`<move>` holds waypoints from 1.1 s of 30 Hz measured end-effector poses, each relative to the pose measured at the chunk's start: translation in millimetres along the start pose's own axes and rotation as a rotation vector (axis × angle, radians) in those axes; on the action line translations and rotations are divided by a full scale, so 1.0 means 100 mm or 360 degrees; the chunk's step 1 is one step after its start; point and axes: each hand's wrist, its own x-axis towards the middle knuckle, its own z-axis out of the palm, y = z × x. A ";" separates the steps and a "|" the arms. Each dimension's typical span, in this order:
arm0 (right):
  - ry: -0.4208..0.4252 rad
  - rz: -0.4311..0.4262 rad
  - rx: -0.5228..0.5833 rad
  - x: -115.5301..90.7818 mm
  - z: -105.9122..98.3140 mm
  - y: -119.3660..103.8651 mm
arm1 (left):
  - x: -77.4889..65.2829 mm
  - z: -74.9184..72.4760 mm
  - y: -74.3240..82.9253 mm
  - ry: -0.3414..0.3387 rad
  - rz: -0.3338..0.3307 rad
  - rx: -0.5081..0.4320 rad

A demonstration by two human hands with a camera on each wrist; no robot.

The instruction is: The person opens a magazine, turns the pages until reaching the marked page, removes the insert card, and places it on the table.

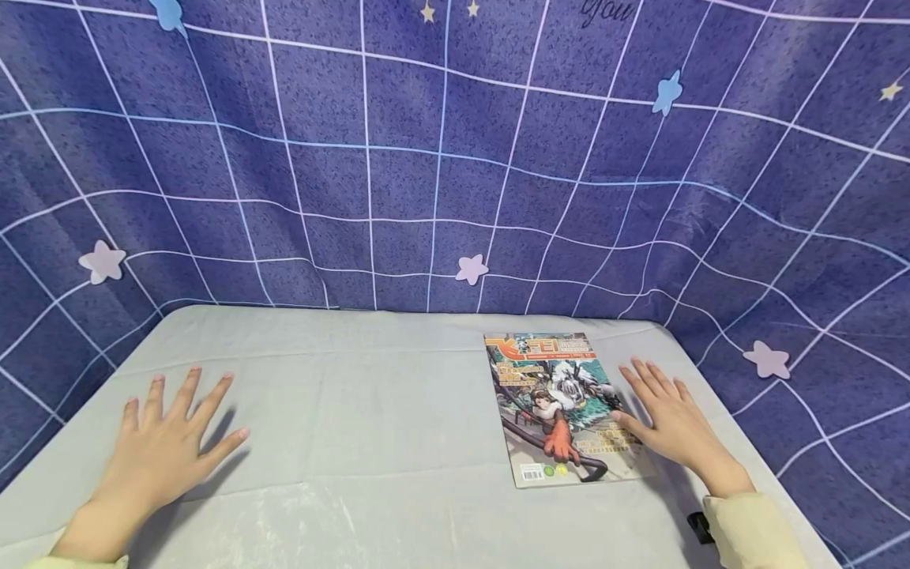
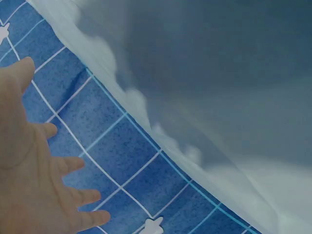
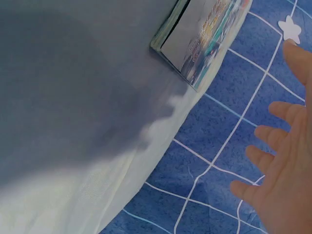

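We saw a magazine flat on the bench, toward its right, orange "飞" leading the title (smaller print blurred), "You" on the curtain, left hand spread, right hand spread near the magazine's edge.

Head view faces forward, down; wrists closer; right shares magazine.

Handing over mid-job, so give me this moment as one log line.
magazine: lying cover up on cloth-covered table | left hand: spread, holds nothing | right hand: spread near magazine, holds nothing
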 end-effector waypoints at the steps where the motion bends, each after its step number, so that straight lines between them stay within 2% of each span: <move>1: 0.0007 -0.0011 -0.0004 0.00 0.00 0.00 | 0.01 0.00 0.01 0.0007 0.0014 0.0002; 8: 0.0062 -0.0107 -0.0052 0.04 -0.01 -0.03 | 0.07 0.02 0.11 0.0056 0.0104 0.0010; 15: 0.0050 -0.0205 -0.0099 0.06 -0.02 -0.06 | 0.14 0.03 0.26 0.0089 0.0194 0.0009; 28: 0.0103 -0.0389 -0.0118 0.09 0.03 -0.08 | 0.24 0.08 0.59 0.0159 0.0424 0.0009; 33: 0.0112 -0.0440 -0.0110 0.07 0.04 -0.12 | 0.27 0.11 0.72 0.0147 0.0500 0.0001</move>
